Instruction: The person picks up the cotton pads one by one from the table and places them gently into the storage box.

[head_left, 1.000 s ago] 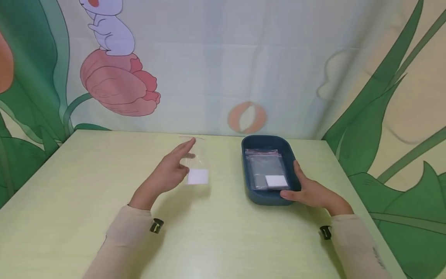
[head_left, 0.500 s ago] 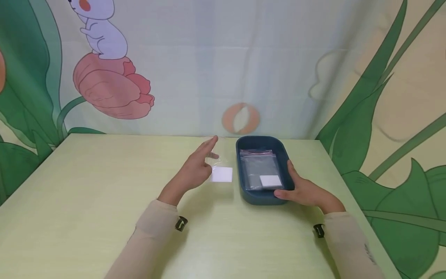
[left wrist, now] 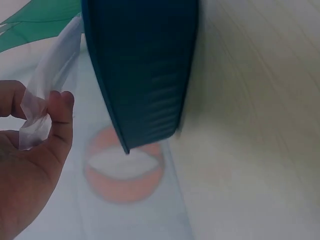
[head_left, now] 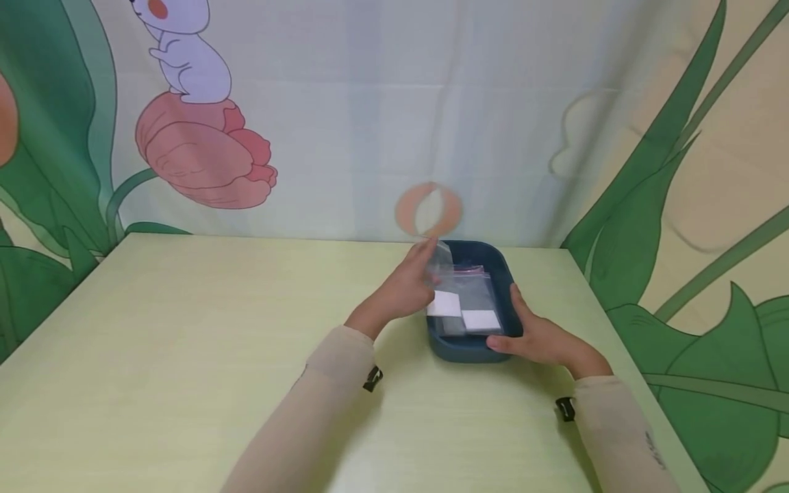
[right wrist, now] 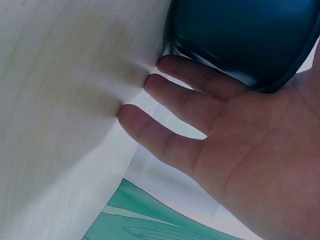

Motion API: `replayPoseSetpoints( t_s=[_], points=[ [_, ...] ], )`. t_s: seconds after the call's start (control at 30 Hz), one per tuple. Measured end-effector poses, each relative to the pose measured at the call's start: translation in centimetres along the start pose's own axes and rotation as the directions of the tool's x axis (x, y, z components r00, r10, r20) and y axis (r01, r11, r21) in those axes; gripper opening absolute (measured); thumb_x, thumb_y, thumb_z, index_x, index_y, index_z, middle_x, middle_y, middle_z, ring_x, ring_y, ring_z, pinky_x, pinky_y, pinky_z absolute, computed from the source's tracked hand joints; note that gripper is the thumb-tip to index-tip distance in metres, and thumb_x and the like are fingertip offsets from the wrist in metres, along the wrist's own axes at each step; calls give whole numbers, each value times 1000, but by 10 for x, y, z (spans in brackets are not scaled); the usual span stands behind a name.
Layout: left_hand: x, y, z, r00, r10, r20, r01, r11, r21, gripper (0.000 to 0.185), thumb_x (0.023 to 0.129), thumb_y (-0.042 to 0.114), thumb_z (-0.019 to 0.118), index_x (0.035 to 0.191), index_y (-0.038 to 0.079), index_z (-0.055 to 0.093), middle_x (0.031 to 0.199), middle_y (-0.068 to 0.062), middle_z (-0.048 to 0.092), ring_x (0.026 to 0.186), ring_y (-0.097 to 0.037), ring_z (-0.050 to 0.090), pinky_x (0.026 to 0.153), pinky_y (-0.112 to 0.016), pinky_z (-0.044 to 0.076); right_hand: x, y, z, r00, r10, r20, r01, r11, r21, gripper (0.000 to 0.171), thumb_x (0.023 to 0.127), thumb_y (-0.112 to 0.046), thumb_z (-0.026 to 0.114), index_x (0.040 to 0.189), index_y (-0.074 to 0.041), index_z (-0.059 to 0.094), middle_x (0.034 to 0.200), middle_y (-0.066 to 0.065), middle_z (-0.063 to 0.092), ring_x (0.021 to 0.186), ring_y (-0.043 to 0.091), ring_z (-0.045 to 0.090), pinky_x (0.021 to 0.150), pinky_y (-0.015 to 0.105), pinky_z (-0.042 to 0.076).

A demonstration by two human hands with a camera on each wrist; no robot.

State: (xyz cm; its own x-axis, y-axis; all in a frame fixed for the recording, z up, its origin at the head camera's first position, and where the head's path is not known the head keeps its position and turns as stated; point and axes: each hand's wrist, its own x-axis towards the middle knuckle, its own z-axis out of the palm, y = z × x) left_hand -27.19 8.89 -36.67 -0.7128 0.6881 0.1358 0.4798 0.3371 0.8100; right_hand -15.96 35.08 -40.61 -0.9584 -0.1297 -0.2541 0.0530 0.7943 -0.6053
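A dark blue tray (head_left: 459,349) stands at the table's far right and holds a stack of clear zip bags (head_left: 477,294) with a white label. My left hand (head_left: 431,274) pinches a clear zip bag (head_left: 445,302) with a white label, hanging over the tray's left rim. In the left wrist view the left hand (left wrist: 35,110) pinches the clear bag (left wrist: 55,70) just beside the tray wall (left wrist: 145,70). My right hand (head_left: 507,320) grips the tray's near right corner, thumb on the near rim. The right wrist view shows the right hand (right wrist: 200,115) with fingers on the table against the tray (right wrist: 240,35).
The pale green table (head_left: 185,342) stretches left of the tray. A cartoon curtain (head_left: 345,123) with a flower and leaves hangs right behind the table. The table's right edge (head_left: 610,329) runs close to the tray.
My left hand has carried the clear bag rightward from the table's middle to above the tray's left rim. The right hand has stayed on the tray's corner.
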Motion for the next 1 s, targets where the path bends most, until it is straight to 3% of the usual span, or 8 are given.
replayPoseSetpoints(
  t_s=[0.17, 0.27, 0.37, 0.53, 0.6, 0.7, 0.83, 1.0],
  points=[
    [23, 3, 16, 998, -40, 45, 40, 999, 6, 94, 87, -11, 54, 163, 10, 3, 166, -15, 8, 93, -23, 59, 64, -27, 44, -1, -1, -2, 1000, -2, 2, 2, 1000, 19, 125, 89, -61, 68, 157, -9, -23, 163, 30, -1, 144, 53, 20, 111, 64, 26],
    [35, 0, 25, 996, -64, 59, 61, 997, 42, 89, 92, -5, 55, 163, 10, 4, 167, -14, 8, 117, -25, 55, 70, -30, 44, 0, -1, -3, 1000, -11, 2, 11, 1000, 19, 124, 89, -61, 67, 157, -8, -22, 163, 30, -1, 143, 53, 22, 110, 64, 27],
    [45, -2, 34, 995, -72, 69, 67, 995, 69, 83, 95, 0, 55, 163, 8, 7, 167, -15, 10, 144, -25, 32, 83, -31, 42, 1, -3, -3, 1000, -16, 3, 15, 1000, 23, 124, 89, -61, 67, 157, -8, -22, 163, 30, -1, 143, 53, 23, 110, 64, 28],
    [53, -4, 45, 993, -71, 92, 66, 996, 58, 83, 94, 1, 56, 162, 6, 10, 167, -15, 13, 151, -26, 16, 96, -34, 37, 2, -3, -2, 1000, -28, 11, 28, 999, 34, 123, 89, -61, 67, 157, -9, -22, 164, 28, -2, 142, 52, 27, 110, 63, 29],
    [54, -5, 49, 992, -80, 96, 73, 995, 74, 84, 93, 0, 56, 163, 8, 10, 166, -16, 13, 151, -27, 18, 90, -33, 41, 2, -3, -2, 999, -35, 12, 35, 999, 36, 123, 90, -60, 67, 158, -10, -22, 164, 27, -2, 142, 51, 27, 110, 62, 29],
    [54, -5, 54, 989, -105, 102, 92, 988, 123, 87, 91, -2, 56, 164, 12, 11, 165, -19, 12, 136, -28, 43, 71, -30, 43, 2, -3, -2, 999, -40, 9, 39, 998, 41, 123, 90, -60, 67, 158, -10, -22, 164, 27, -3, 142, 52, 27, 110, 62, 29],
    [54, -1, 59, 980, -130, 150, 100, 975, 196, 91, 88, -6, 57, 164, 15, 11, 164, -25, 9, 88, -29, 60, 56, -29, 40, 1, -1, -3, 999, -33, 6, 33, 999, 43, 123, 90, -60, 67, 157, -10, -22, 164, 28, -2, 141, 52, 28, 110, 62, 30],
    [54, 6, 65, 963, -151, 222, 87, 957, 275, 88, 91, -7, 55, 164, 19, 13, 165, -23, 7, 99, -28, 64, 58, -28, 42, -3, 3, -2, 1000, -19, 6, 19, 999, 43, 123, 90, -60, 67, 157, -9, -22, 163, 28, -2, 141, 53, 29, 109, 63, 30]
  ],
)
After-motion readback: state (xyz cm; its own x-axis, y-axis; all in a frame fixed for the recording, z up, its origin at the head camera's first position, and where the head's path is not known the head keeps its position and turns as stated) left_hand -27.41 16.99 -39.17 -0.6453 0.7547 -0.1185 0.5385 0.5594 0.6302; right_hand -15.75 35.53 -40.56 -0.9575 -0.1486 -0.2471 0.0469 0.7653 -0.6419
